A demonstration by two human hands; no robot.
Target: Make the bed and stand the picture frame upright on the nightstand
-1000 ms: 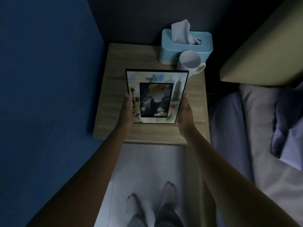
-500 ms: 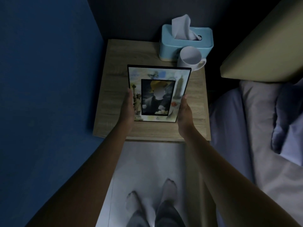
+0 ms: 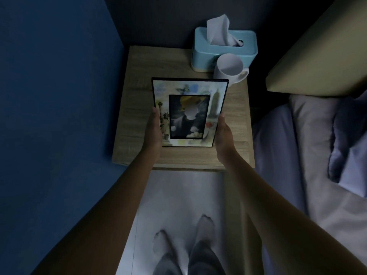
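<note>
I see both hands on picture frame (image 3: 189,113): left hand (image 3: 153,132) clamps left edge, right hand (image 3: 224,135) clamps right edge. Frame over wooden nightstand (image 3: 137,108) (dim room), face toward me. Tissue box (image 3: 224,50), mug (image 3: 230,69) at back right corner. Blue wall (image 3: 55,96) left, bed (image 3: 309,139) right.
</note>
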